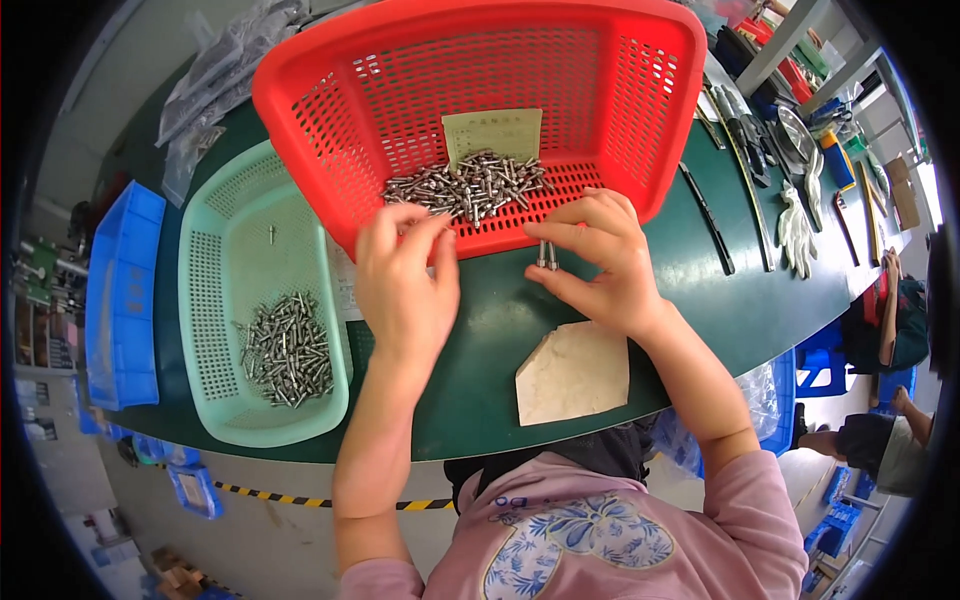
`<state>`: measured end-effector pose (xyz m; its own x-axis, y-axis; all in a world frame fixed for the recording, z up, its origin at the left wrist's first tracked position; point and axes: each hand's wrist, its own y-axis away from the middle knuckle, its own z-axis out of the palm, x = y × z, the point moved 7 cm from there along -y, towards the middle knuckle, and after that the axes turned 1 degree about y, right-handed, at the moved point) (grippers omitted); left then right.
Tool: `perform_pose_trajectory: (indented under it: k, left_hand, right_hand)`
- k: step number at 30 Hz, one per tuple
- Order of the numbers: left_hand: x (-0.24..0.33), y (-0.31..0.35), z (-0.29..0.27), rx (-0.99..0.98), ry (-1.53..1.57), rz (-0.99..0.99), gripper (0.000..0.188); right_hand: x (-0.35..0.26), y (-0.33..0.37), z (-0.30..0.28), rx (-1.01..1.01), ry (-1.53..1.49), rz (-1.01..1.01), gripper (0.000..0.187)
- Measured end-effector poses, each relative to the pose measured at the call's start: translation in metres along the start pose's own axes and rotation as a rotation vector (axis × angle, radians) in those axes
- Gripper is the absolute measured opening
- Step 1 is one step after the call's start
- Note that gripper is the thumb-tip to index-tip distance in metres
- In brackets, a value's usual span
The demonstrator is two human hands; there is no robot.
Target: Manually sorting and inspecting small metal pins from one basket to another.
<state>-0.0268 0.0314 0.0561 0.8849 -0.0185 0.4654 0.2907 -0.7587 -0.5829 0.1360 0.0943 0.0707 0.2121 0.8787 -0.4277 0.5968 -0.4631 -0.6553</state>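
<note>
A red perforated basket point(640, 120) is tipped toward me on the green table. Small metal pins point(480, 185), thin at one end and thicker at the other, are heaped at its near side. My right hand point(605, 260) pinches a couple of these pins point(547, 256) upright between thumb and fingers, just off the basket's front rim. At the left of that rim, my left hand point(408, 280) has its fingers curled in by the heap; whatever is at its fingertips is too small to make out. A pale green basket point(215, 385) to the left contains more metal pins point(290, 350).
A paper slip point(505, 135) stands behind the heap. Brown cardboard point(575, 375) lies before my right hand. A blue bin point(125, 300) stands far left. On the right are a black rod-like tool point(707, 220), white gloves point(796, 230) and other tools. Another person's legs point(850, 445) show far right.
</note>
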Motion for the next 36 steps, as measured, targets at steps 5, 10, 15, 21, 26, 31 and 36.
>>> perform_pose_trajectory:
  k: [5, 10, 15, 21, 26, 31, 36]
  left_hand:
    - [-0.021, -0.012, 0.015, -0.125, -0.126, 0.012, 0.014]
    - [-0.018, -0.015, 0.018, -0.166, -0.183, 0.089, 0.013]
    - [-0.008, -0.011, 0.01, -0.085, -0.089, 0.047, 0.012]
    - [0.005, 0.038, 0.047, -0.437, 1.423, -0.683, 0.014]
    - [0.011, 0.044, 0.049, -0.526, 1.54, -0.723, 0.014]
    - [0.011, 0.047, 0.047, -0.53, 1.552, -0.751, 0.014]
    - [0.018, 0.044, 0.043, -0.559, 1.672, -0.823, 0.015]
  right_hand:
    - [-0.002, 0.002, 0.001, 0.035, -0.036, 0.011, 0.036]
    - [-0.002, 0.004, 0.0, 0.044, 0.004, 0.024, 0.033]
    - [0.002, 0.009, -0.002, 0.075, -0.018, 0.027, 0.035]
    - [-0.004, 0.009, -0.01, 0.193, -0.097, -0.027, 0.04]
    - [-0.006, 0.009, -0.007, 0.161, -0.132, -0.063, 0.044]
    - [-0.006, 0.008, -0.002, 0.12, -0.167, -0.043, 0.038]
    - [-0.008, 0.008, -0.002, 0.108, -0.215, -0.02, 0.036]
